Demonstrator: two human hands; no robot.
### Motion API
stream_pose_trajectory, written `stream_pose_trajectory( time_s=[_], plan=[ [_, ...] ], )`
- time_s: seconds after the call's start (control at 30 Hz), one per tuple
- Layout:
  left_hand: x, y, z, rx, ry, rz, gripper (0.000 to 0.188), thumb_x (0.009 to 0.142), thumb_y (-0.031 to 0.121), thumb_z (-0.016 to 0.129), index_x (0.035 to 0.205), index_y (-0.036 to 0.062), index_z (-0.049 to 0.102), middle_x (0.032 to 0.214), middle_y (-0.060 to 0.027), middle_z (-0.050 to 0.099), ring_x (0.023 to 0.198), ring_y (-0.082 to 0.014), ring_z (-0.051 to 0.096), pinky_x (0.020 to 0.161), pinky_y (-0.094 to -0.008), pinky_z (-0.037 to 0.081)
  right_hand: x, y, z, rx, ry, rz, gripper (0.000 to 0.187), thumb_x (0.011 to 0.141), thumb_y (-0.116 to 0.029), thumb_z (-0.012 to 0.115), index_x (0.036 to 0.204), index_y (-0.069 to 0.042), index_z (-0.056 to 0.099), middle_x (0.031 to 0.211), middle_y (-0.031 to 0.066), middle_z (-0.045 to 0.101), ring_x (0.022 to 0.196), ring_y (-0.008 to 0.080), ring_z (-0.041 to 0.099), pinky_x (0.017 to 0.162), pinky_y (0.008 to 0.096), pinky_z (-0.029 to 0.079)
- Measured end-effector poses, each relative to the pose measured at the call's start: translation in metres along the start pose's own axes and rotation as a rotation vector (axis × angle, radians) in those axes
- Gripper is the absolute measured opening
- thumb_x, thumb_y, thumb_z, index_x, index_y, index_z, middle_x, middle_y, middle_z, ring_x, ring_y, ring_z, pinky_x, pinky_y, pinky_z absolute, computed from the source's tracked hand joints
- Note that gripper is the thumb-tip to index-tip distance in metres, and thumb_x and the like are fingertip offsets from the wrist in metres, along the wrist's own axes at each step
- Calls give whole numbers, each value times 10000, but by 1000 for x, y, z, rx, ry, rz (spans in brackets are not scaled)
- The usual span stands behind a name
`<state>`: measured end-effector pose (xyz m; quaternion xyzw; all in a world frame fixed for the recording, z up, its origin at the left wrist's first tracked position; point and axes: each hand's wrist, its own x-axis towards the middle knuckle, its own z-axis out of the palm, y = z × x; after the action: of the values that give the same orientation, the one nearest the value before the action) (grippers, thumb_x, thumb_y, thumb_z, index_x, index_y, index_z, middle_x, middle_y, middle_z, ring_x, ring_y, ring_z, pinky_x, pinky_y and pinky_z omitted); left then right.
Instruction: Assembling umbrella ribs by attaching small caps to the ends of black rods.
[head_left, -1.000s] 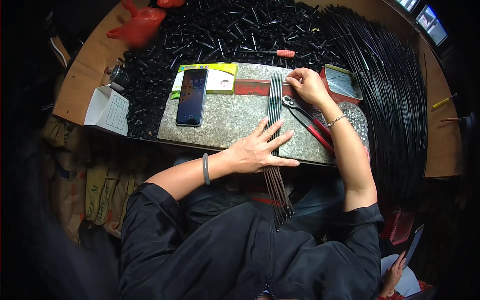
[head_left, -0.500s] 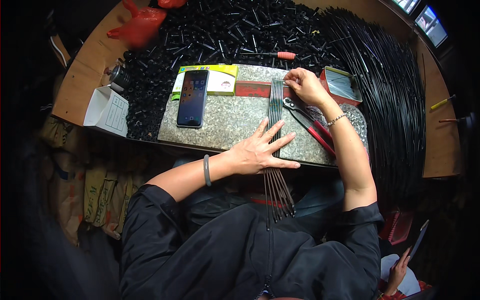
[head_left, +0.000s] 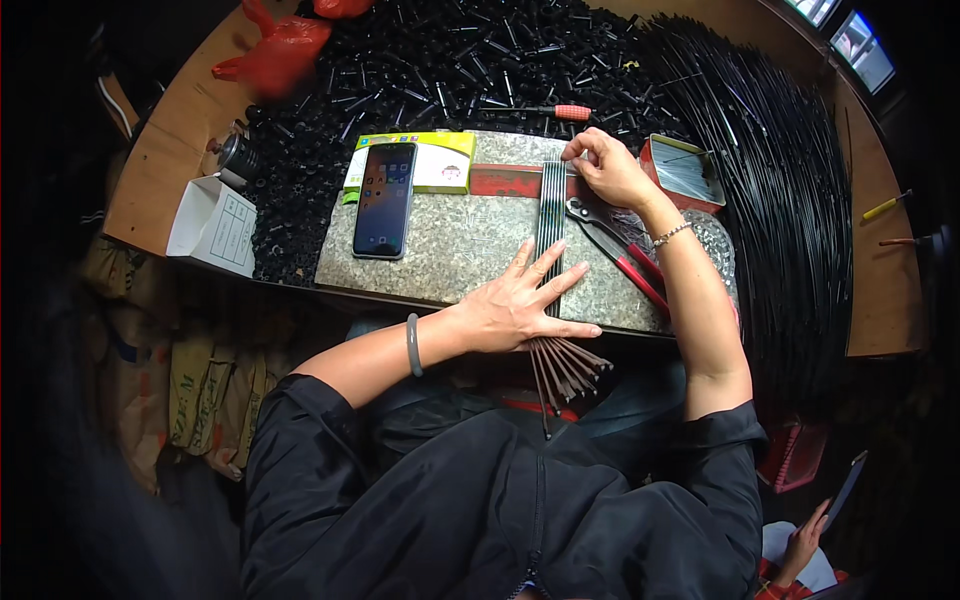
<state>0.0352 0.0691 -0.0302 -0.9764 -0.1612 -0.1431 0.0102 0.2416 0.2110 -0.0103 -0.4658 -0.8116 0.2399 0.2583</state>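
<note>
My left hand point(head_left: 515, 308) lies flat with fingers spread over a bundle of thin black rods point(head_left: 552, 210). The rods run side by side across a speckled stone slab point(head_left: 440, 270), and their near ends fan out past its front edge. At their far ends, my right hand point(head_left: 612, 172) has thumb and fingertips pinched together; anything between them is too small to make out. Beneath the rods' far part lies a worn red strip point(head_left: 505, 182). Red-handled pliers point(head_left: 638, 272) rest just right of the rods, below my right hand. A small open box of thin pins point(head_left: 685, 172) stands beside my right wrist.
On the slab's left, a phone point(head_left: 385, 205) leans against a yellow-green box point(head_left: 445, 160). Black parts point(head_left: 450, 60) heap behind, with a red-handled screwdriver point(head_left: 572, 112) on them. Long black rods point(head_left: 770, 190) pile at right. A white carton point(head_left: 215, 225) stands left. Another person's hand point(head_left: 802, 545) shows lower right.
The rods' near ends have spread wider and swung to the right. My right hand has shifted slightly away from me and left, while my left hand stays in place.
</note>
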Motion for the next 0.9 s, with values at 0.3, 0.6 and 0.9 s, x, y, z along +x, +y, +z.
stream_pose_trajectory(
  time_s=[0.3,0.6,0.9],
  plan=[
    [0,1,1,-19,8,-8,600,800,321,555,1325,471,308,1365,-246,306,1259,-485,278,967,-607,318,6,6,12,-74,286,-173,190,822,-100,568,1003,-59,533,996,113,481,877,207,518,736,305,449],
    [0,1,1,-22,36,-14,581,791,356,574,1314,456,341,1331,-268,343,1248,-483,303,970,-605,315,-50,41,-90,-415,56,447,141,676,-135,699,780,-39,687,789,151,660,773,277,643,728,366,504],
    [2,3,0,-11,31,-12,542,829,271,516,1316,439,347,1325,-266,354,1250,-475,307,967,-606,316,-55,28,-90,-580,414,267,169,800,-176,593,901,-52,645,865,153,639,826,313,614,741,371,490]
  ],
)
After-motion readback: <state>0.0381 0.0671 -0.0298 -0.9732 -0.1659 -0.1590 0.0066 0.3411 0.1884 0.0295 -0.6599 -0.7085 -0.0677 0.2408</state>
